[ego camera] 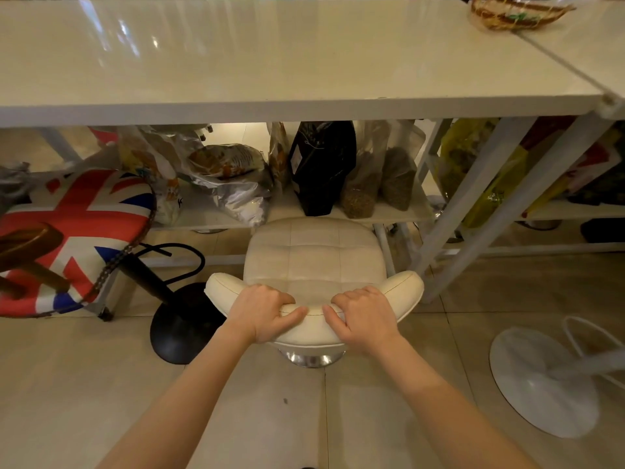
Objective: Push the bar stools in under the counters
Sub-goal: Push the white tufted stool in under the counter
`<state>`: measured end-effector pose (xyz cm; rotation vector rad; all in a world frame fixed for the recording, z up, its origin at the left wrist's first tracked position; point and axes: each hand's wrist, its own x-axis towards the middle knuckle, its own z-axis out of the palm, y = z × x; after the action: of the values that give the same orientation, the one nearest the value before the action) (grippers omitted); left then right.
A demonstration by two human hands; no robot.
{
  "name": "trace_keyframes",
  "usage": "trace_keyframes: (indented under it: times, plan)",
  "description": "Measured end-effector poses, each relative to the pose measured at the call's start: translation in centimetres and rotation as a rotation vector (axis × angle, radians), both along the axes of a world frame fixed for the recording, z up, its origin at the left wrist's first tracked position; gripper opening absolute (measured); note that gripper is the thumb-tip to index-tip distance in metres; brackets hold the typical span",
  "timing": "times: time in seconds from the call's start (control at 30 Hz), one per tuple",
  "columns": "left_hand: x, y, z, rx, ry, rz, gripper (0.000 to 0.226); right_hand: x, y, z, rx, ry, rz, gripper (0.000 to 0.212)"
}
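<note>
While gripped, cream stool point(314, 255) faces counter point(270, 62).

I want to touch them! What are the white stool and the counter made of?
The white stool looks like padded faux leather: soft stitched squares, slight sheen. Its base looks like shiny chrome metal. The counter seems glossy white laminate or glass; it mirrors lights.

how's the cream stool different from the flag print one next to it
The cream stool has a plain quilted seat and a chrome base; the flag stool has a red, white and blue seat and a black base. The left hand and right hand grip the cream stool's backrest; the flag stool is untouched. Both stand at the counter.
</note>
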<state>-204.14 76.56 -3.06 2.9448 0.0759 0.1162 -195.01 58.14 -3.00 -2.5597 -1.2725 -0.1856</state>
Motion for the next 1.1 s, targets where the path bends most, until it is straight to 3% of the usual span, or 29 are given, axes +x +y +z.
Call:
trace_keyframes:
  times: [0.7,1.1]
  plan:
    - [0.1,-3.3,0.4,-0.023,-0.027,0.075,0.079,1.7,-2.2,1.2,-0.093,0.142,0.054,0.055]
    - [-0.1,-2.8,1.4,-0.029,0.056,0.054,0.078,1.0,-1.8,1.9,-0.159,0.100,0.089,0.065]
